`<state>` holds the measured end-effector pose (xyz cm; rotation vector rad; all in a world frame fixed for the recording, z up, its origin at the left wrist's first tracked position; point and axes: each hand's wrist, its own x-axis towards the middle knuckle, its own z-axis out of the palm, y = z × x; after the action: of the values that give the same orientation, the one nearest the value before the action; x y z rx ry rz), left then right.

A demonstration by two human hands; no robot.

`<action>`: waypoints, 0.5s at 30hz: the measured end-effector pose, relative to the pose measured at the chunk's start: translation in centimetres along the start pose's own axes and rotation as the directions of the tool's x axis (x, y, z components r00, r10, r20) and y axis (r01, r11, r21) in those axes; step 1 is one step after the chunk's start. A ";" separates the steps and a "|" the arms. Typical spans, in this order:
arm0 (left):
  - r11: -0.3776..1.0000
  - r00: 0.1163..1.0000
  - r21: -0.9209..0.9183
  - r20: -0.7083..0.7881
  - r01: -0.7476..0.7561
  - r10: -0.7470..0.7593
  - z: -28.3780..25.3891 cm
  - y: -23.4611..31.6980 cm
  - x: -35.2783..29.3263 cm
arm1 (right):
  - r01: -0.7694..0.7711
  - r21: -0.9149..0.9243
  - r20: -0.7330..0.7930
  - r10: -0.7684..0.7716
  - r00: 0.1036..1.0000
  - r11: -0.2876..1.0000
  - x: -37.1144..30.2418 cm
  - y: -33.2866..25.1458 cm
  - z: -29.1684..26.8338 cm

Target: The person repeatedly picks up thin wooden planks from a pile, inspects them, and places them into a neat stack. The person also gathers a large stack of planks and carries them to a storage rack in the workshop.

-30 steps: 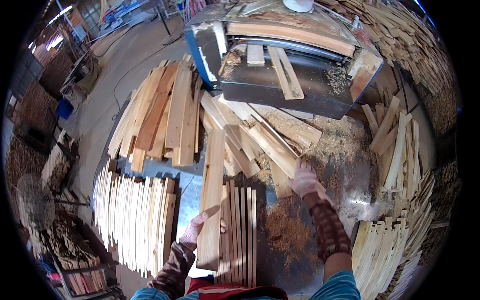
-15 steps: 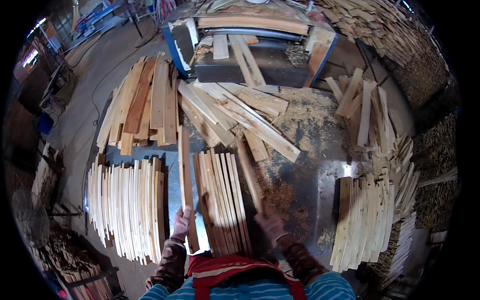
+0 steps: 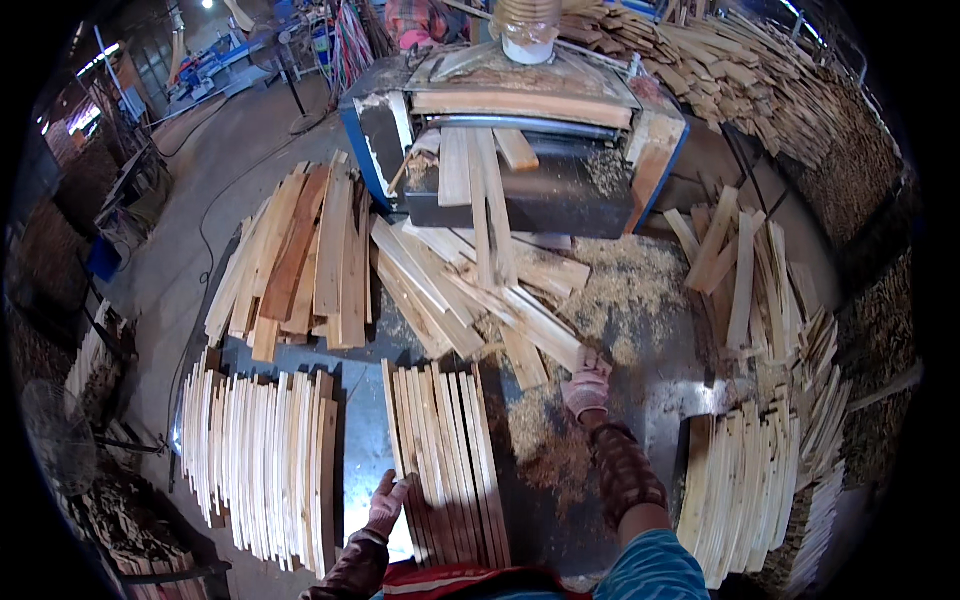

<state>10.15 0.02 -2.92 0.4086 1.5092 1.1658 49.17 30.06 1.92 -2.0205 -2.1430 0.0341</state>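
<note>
My right hand [image 3: 588, 385], in a pale glove, is closed around the near end of a wooden board [image 3: 540, 325] in the loose pile before the machine. My left hand [image 3: 385, 500], gloved too, rests against the left side of a row of boards standing on edge [image 3: 440, 450]. Its fingers touch the outermost board and look extended, with nothing held in them. Other loose boards [image 3: 410, 265] lie criss-crossed beside the one in my right hand.
Ahead stands a planer-like machine [image 3: 520, 100] with boards on its bed [image 3: 560, 205]. Edge-standing rows flank me at left [image 3: 260, 460] and right [image 3: 740, 490]. Rough boards [image 3: 300, 260] are piled far left, others [image 3: 735, 260] far right. Shavings [image 3: 630, 290] cover part of the metal table.
The boards that both hands held apart now stand with the middle row. My right hand has reached forward and taken a loose board. The view has tilted up, and boards on the machine bed stick out nearer.
</note>
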 end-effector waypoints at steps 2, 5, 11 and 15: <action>0.921 0.977 0.375 -0.129 -0.108 0.168 2.4 1.6 2.4 | -0.111 -0.139 -0.200 0.081 0.976 0.984 1.3 4.2 3.1; 0.919 0.939 0.297 -0.142 -0.261 0.313 7.9 5.9 4.6 | -0.172 -0.239 0.135 0.208 0.969 0.956 2.6 5.5 3.4; 0.991 0.967 -0.033 0.218 -0.127 0.131 14.9 10.2 5.0 | -0.414 0.455 0.761 -0.103 0.641 0.788 -4.3 -8.1 -9.5; 0.945 0.869 -0.091 0.429 0.313 -0.246 18.8 10.2 5.0 | 0.200 0.763 0.195 -0.515 0.835 0.614 -8.1 -9.3 -5.6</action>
<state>21.90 16.74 5.05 0.2920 1.0555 0.8907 41.30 20.76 7.75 -1.1400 -2.1962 1.1404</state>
